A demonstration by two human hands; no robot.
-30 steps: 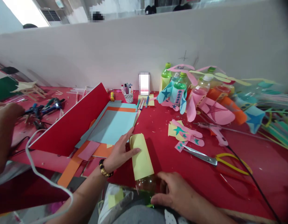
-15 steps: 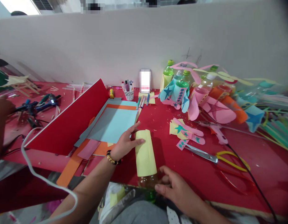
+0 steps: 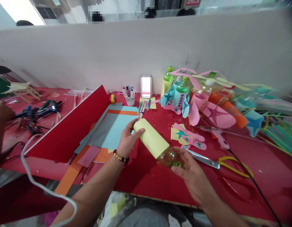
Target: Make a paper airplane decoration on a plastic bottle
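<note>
A plastic bottle (image 3: 168,157) wrapped in pale yellow paper (image 3: 152,138) is held tilted between both my hands over the red tabletop. My left hand (image 3: 130,137), with a beaded bracelet at the wrist, grips the paper-covered end, thumb on top. At the bare, clear end, my right hand (image 3: 186,167) has its fingers and thumb around the neck, hiding most of the cap. Right of the bottle lie pink and yellow paper cutouts (image 3: 189,137) with green stars. Scissors (image 3: 207,160) with yellow and red handles rest beside my right hand.
Paper-decorated bottles (image 3: 182,94) stand at the back right, near a pink glue gun (image 3: 219,137) with a black cord. Blue sheets (image 3: 112,126) lie left, beside a raised red board (image 3: 72,129). A pen cup (image 3: 130,100) is behind. Another person's hand (image 3: 4,112) shows far left.
The bottle has turned from nearly upright in view to slanting, its neck end swinging right and up. My right hand moved with it and has closed around the neck.
</note>
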